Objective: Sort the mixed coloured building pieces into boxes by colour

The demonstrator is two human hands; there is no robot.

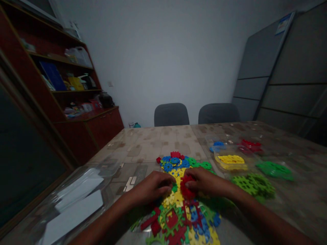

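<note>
A build of toothed, interlocking plastic pieces lies in front of me, with yellow pieces (169,201) along its middle. My right hand (201,181) grips a red gear piece (187,191), slightly blurred, over the right side of the yellow part. Across from it, my left hand (158,183) is curled with its fingertips closed at a small green piece (174,188). Blue gears (175,162) sit at the far end of the build. Nearest me are a large green ring gear (172,217) and mixed red, blue and yellow pieces.
Clear plastic trays stand at the right, one holding yellow pieces (230,160). Beside them lie light green pieces (254,185), darker green pieces (276,170) and red pieces (250,145). White cards (74,214) rest in a clear tray at left. Two grey chairs (171,114) stand beyond the table.
</note>
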